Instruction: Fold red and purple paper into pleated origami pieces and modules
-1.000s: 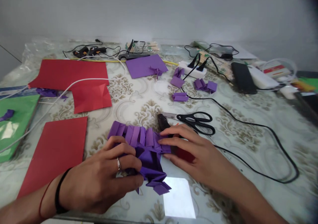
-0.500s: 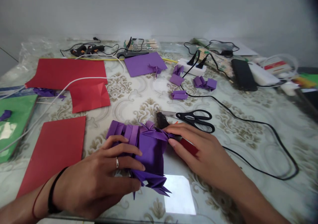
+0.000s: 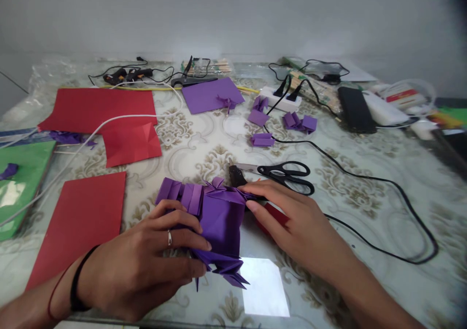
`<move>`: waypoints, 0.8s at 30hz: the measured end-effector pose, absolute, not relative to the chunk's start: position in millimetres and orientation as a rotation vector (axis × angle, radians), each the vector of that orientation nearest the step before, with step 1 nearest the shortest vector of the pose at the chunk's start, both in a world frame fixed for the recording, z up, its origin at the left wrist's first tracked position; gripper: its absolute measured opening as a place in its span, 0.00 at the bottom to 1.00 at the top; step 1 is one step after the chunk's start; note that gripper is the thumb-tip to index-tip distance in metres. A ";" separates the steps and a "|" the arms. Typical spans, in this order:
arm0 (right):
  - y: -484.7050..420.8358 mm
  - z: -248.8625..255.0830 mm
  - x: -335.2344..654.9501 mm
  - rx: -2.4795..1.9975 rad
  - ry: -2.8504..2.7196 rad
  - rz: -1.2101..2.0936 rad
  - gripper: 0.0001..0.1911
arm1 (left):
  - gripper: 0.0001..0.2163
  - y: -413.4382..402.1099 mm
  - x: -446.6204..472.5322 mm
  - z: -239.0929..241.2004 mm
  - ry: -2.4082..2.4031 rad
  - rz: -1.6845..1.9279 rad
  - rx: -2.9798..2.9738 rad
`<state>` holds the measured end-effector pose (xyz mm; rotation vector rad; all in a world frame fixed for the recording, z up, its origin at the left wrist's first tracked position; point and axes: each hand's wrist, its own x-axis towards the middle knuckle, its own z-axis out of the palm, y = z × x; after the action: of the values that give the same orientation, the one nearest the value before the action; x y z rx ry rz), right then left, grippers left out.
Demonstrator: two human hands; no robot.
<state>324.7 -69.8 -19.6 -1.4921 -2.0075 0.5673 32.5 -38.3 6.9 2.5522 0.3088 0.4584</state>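
Observation:
A pleated purple paper piece [image 3: 215,217] lies on the patterned table near the front edge. My left hand [image 3: 146,258] rests on its left and lower part, fingers curled and pinching the folds. My right hand [image 3: 292,217] touches the paper's upper right edge with stretched fingertips and lies over a small red object [image 3: 273,214]. A black glue gun nozzle [image 3: 236,175] pokes out just beyond my right fingers.
Black scissors [image 3: 288,173] lie behind my right hand, with a black cable [image 3: 383,188] looping to the right. Red sheets [image 3: 83,217] and a green sheet [image 3: 20,173] lie on the left. Small purple folded bits [image 3: 263,139], a purple sheet [image 3: 211,94] and a power strip [image 3: 282,99] sit further back.
The right part of the pleated paper has been folded over toward me into a flat panel. My right fingertips shifted along its top edge; my left hand stayed on the paper.

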 end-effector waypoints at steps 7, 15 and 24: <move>-69.8 -20.2 324.8 -1.495 -2.014 0.565 0.12 | 0.13 -38.0 32.9 6.1 0.300 0.433 2.541; -70.4 -19.7 325.1 -1.499 -2.018 0.544 0.13 | 0.13 -37.5 32.3 4.6 0.302 0.437 2.542; -70.3 -20.9 324.9 -1.466 -2.029 0.502 0.12 | 0.12 -37.5 32.5 3.8 0.289 0.464 2.518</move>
<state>324.9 -70.3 -20.9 -1.4658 -2.0293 0.5016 32.5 -37.5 3.8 2.5180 0.2888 0.4636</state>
